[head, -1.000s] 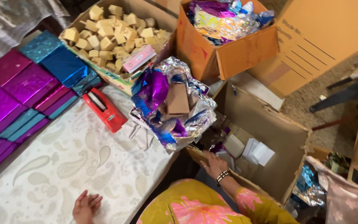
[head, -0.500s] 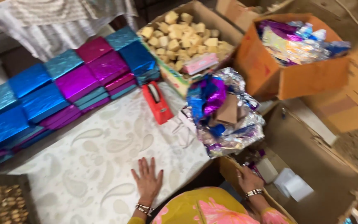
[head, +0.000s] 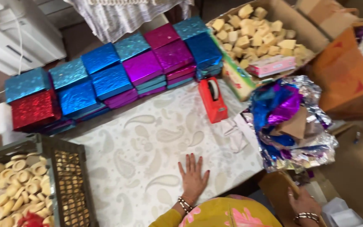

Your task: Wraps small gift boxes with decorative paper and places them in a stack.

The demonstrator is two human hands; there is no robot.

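The left hand (head: 193, 176) is laid flat, palm down, on the paisley-patterned table cover (head: 148, 143), with the fingers spread and nothing held. Beaded bracelets are worn at its wrist. The right hand (head: 302, 201) is seen at the lower right, below the table edge, at the rim of a brown cardboard box (head: 274, 191); whether its fingers are closed on the rim or on a thin stick beside it cannot be told. A bangle is worn at that wrist. The two hands are well apart.

Just above the right hand, a heap of crumpled foil wrapping (head: 288, 122) in silver, blue and purple is piled at the table's right edge, with a piece of brown card lying in it. A red tape dispenser (head: 213, 98) stands on the table between the heap and a double row of stacked gift boxes (head: 114, 71) wrapped in glittering blue, purple, magenta and red foil, arranged along the far edge. Behind the dispenser, an open carton of pale square sweets (head: 257, 31) is placed, with a pink packet resting on them. At the lower left, a grey plastic crate (head: 70, 180) holding round yellow sweets is set at the table's corner. An orange carton (head: 345, 80) stands at the far right.
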